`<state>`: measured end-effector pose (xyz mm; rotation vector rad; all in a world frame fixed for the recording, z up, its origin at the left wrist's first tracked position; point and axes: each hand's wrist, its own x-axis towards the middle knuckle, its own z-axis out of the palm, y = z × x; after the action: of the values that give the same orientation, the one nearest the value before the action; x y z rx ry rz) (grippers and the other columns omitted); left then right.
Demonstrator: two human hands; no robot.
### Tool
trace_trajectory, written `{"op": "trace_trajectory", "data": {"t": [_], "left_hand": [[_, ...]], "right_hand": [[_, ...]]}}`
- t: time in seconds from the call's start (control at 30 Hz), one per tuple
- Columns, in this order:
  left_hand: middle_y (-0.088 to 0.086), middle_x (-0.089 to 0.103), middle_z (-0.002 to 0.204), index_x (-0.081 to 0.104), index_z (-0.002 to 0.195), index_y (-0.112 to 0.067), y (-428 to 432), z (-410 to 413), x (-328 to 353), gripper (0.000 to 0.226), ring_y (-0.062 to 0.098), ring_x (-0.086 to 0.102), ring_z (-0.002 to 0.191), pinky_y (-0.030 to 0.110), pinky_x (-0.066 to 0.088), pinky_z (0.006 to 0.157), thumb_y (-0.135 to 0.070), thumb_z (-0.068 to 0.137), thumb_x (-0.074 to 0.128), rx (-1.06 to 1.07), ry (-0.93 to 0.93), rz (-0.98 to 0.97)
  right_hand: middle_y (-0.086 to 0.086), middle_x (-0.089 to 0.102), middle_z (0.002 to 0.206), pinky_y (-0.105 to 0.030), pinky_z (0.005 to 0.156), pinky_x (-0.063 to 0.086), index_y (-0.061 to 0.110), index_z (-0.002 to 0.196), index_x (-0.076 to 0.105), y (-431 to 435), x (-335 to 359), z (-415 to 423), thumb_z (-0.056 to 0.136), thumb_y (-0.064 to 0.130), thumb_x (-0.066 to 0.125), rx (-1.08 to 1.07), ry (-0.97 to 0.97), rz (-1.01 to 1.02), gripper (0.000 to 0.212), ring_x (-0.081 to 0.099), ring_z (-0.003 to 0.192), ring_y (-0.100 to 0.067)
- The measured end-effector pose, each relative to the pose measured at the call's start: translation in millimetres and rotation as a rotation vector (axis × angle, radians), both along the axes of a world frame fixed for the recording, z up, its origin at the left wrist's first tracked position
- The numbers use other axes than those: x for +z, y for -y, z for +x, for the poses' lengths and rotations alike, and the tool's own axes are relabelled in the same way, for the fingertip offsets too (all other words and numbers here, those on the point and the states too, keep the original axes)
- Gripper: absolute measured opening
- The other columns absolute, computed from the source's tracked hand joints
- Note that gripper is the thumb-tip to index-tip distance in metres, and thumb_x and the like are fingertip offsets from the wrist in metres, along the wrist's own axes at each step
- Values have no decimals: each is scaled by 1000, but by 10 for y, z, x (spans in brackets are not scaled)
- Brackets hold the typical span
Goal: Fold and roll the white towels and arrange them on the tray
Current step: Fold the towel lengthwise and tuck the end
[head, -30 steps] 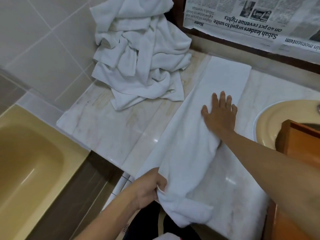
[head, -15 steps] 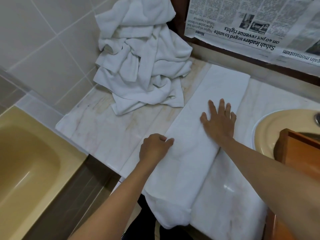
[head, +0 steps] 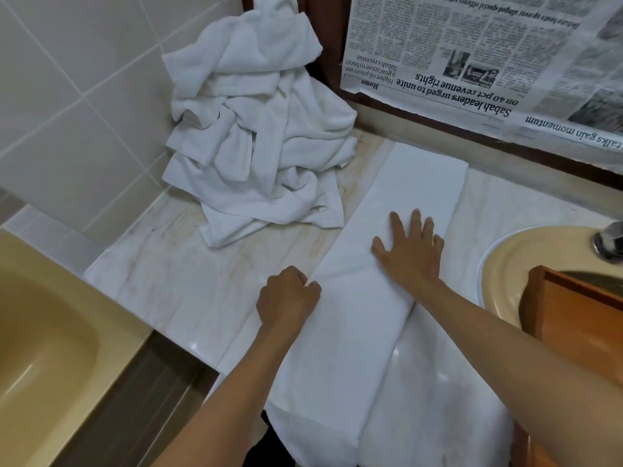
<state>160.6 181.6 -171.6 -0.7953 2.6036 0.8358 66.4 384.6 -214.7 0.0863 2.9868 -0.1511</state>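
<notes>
Pale veined marble counter [head: 188, 298], glossy, set in a tiled bathroom corner. A folded towel [head: 414, 190], a long flat terry strip, runs from the counter's back edge over its front edge, where the near end hangs cut off from view. The right hand [head: 409, 254] lies spread flat on it; the left hand [head: 286, 301], curled, pinches its left hem, fingertips hidden. A crumpled towel heap [head: 256, 146] fills the back left corner. The wooden tray [head: 580, 318] is only partly seen at the right edge.
</notes>
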Motion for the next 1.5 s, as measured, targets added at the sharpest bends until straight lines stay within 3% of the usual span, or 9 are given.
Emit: {"op": "trace_trajectory", "data": {"t": [0.33, 0.53, 0.7, 0.83, 0.93, 1.03, 1.13, 1.3, 1.5], "left_hand": [[2, 68, 104, 68, 102, -19, -317, -833, -25, 40, 25, 63, 99, 32, 48, 79, -55, 87, 59, -153, -107, 23], [8, 68, 92, 70, 87, -12, -447, -1122, -180, 32, 28, 65, 89, 30, 44, 67, -43, 88, 60, -119, -146, -19], [5, 70, 97, 72, 93, -18, -477, -1107, -216, 26, 26, 65, 94, 28, 41, 70, -41, 91, 62, -36, -166, -33], [3, 69, 95, 66, 98, -14, -499, -953, -234, 20, 23, 64, 91, 35, 48, 79, -31, 96, 56, 15, -275, -70], [3, 65, 94, 64, 98, -13, -433, -692, -309, 17, 23, 62, 88, 40, 49, 82, -27, 97, 54, -18, -373, 15], [0, 58, 100, 65, 107, -17, -295, -257, -336, 17, 18, 55, 94, 35, 49, 82, -28, 95, 59, -108, -412, 36], [-5, 55, 103, 63, 114, -21, -146, 166, -322, 21, 14, 53, 97, 27, 46, 79, -27, 93, 62, -115, -372, 13], [-13, 54, 87, 61, 103, -27, 67, 635, -236, 16, 3, 54, 77, 14, 35, 62, -37, 91, 64, -39, -235, 64], [-13, 49, 97, 57, 108, -28, 178, 967, -193, 21, 5, 53, 91, 20, 44, 77, -38, 91, 64, -40, -181, 53]], "right_hand": [[-14, -7, 164, -54, 118, 5, 27, 157, 4, 33, -65, 41, 97, 60, 22, 1, -12, 7, 71, -7, 149, -38], [-13, -8, 164, -54, 118, 3, 28, 157, 3, 33, -73, 36, 97, 60, 23, -2, -11, -5, 71, -10, 150, -36], [-13, -6, 164, -54, 118, 4, 28, 157, 4, 25, -89, 32, 95, 62, 23, -4, -23, 1, 73, -9, 150, -36], [-13, -3, 164, -54, 118, 7, 28, 156, 7, 21, -105, 39, 95, 63, 24, -3, -45, 14, 73, -5, 150, -37], [-14, -3, 164, -55, 118, 8, 28, 156, 7, 6, -120, 32, 95, 63, 24, 1, -51, 14, 73, -5, 149, -38], [-13, -4, 164, -54, 118, 7, 29, 156, 5, -3, -131, 30, 95, 64, 23, -1, -42, 10, 73, -6, 150, -37], [-13, -3, 164, -55, 118, 8, 29, 156, 7, -15, -135, 25, 94, 64, 23, -11, -46, 8, 72, -5, 150, -38], [-14, -1, 164, -55, 117, 8, 29, 155, 10, -55, -104, -22, 94, 64, 24, -14, -33, 3, 71, -3, 149, -38], [-15, 1, 164, -56, 117, 8, 28, 155, 12, -98, -114, -85, 95, 62, 23, 7, -35, 19, 70, -2, 149, -38]]}}
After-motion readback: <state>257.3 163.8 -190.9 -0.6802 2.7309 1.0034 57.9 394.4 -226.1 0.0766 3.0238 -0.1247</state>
